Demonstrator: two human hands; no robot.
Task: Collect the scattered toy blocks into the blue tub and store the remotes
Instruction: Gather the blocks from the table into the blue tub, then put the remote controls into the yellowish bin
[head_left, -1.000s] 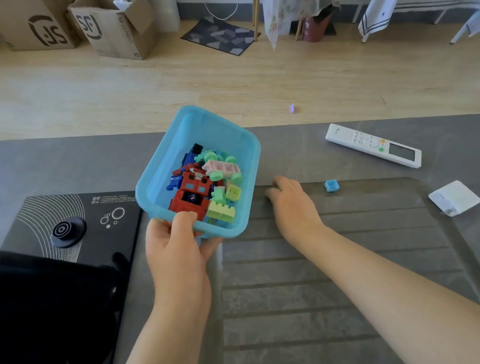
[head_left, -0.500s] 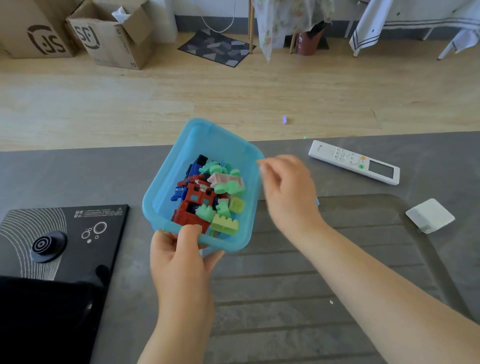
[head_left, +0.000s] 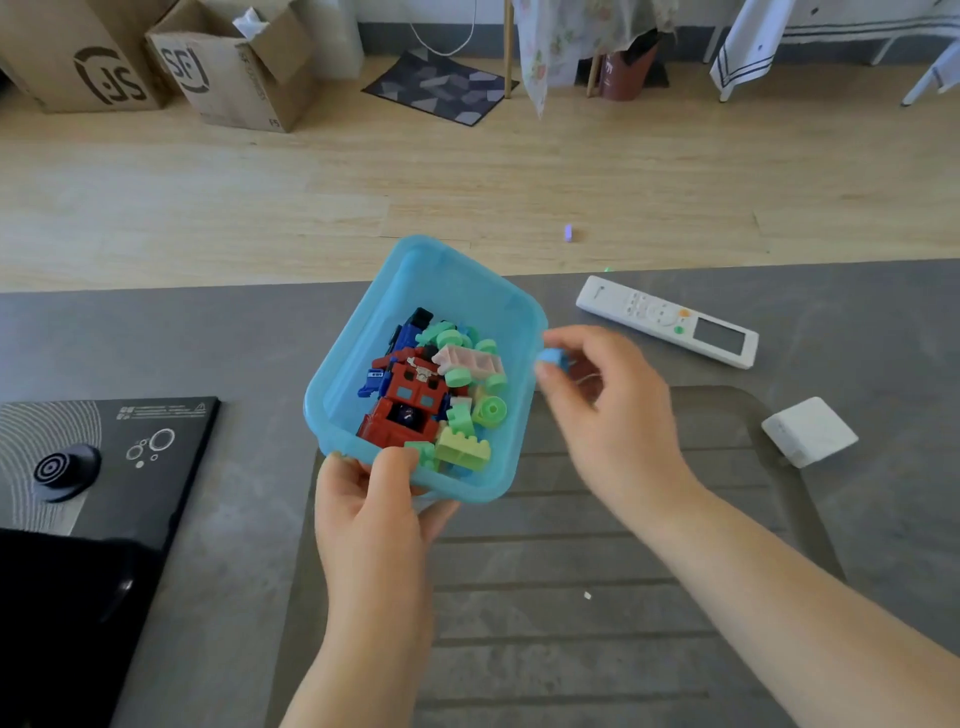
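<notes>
1. Pinched between thumb and fingertips of the right hand, a small blue block is held just beside the right rim of the blue tub.
2. The tub is gripped at its near rim by the left hand, thumb inside, and is held tilted above the counter.
3. The block is judged light, rigid and smooth; a fingertip pinch should suffice.
4. The tub, already loaded with toy blocks, is judged thin and flexible; a one-handed rim hold may let it tip.
5. A white remote lies flat beyond the right hand, unobstructed; its long edges look best for grasping.
6. A white pad lies farther right.
7. A purple piece is seen on the floor.
</notes>
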